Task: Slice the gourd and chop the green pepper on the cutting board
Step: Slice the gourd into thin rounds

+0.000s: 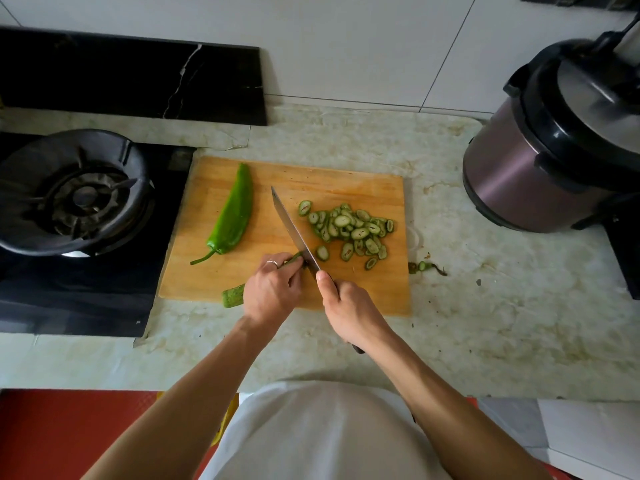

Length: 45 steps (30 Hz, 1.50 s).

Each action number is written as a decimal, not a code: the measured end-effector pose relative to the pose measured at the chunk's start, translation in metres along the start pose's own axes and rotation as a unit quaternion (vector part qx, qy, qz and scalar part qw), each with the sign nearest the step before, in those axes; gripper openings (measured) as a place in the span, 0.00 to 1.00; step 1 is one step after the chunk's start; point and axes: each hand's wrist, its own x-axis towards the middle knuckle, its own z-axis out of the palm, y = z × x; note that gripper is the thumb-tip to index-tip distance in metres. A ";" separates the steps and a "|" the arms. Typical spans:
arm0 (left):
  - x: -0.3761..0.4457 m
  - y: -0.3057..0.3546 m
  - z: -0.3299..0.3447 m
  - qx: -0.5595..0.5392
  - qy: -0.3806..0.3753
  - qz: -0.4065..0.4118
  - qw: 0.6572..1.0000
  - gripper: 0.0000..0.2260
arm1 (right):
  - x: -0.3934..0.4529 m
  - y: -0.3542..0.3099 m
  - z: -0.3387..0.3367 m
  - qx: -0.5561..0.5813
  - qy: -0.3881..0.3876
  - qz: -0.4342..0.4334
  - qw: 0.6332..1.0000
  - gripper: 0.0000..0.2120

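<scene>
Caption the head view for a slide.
Right hand knifes gourd held by left hand; whole pepper waits on board.

Centre frame, left hand (272, 294) holds gourd (233, 296) on cutting board (346, 181), right hand (349, 311) grips knife (292, 232), slices (349, 232) right, green pepper (233, 211) left.

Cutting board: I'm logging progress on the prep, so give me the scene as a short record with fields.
surface: wooden cutting board on a pale counter
gourd: left hand holds the uncut piece down near the board's near edge
slices: pile of gourd slices on the board's right half
knife: blade at the gourd's cut end, handle gripped by right hand
green pepper: whole green pepper, stem on, on the board's left half
off board: gourd scrap on the counter to the right
nearby: gas burner left, cooker right
</scene>
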 end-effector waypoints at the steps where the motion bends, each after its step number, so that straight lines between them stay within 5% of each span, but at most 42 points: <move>1: 0.000 0.001 0.000 0.005 0.001 -0.003 1.000 0.10 | 0.003 -0.001 0.001 0.001 0.001 0.003 1.000 0.29; 45: 0.000 0.002 -0.002 -0.011 -0.001 -0.002 1.000 0.11 | -0.004 0.000 -0.003 -0.012 -0.008 -0.002 1.000 0.30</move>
